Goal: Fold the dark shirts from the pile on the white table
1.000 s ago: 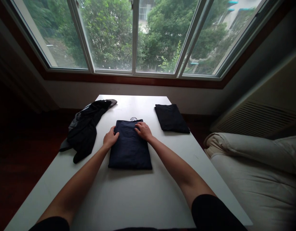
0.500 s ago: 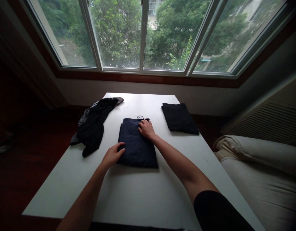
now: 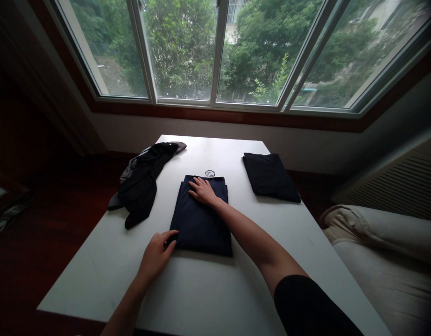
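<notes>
A folded navy garment (image 3: 201, 228) lies near the middle of the white table (image 3: 187, 294). My right hand (image 3: 203, 190) rests flat on its upper part, fingers spread. At the garment's lower left corner is my left hand (image 3: 155, 256), with thumb and forefinger apart and touching the cloth. The other left fingers are partly hidden. Just beyond the garment's far edge sits a small ring-shaped item (image 3: 210, 173), dark-rimmed and pale inside.
A crumpled pile of black and grey clothing (image 3: 140, 186) hangs over the table's left edge. Another folded dark garment (image 3: 271, 176) lies at the right edge. A cream padded seat (image 3: 386, 270) stands to the right, and a window (image 3: 215, 56) is behind the table.
My right hand has shifted left across the garment and spread flatter. My left hand has come down toward the near left corner. The ring-shaped item now shows fully. The view has shifted slightly.
</notes>
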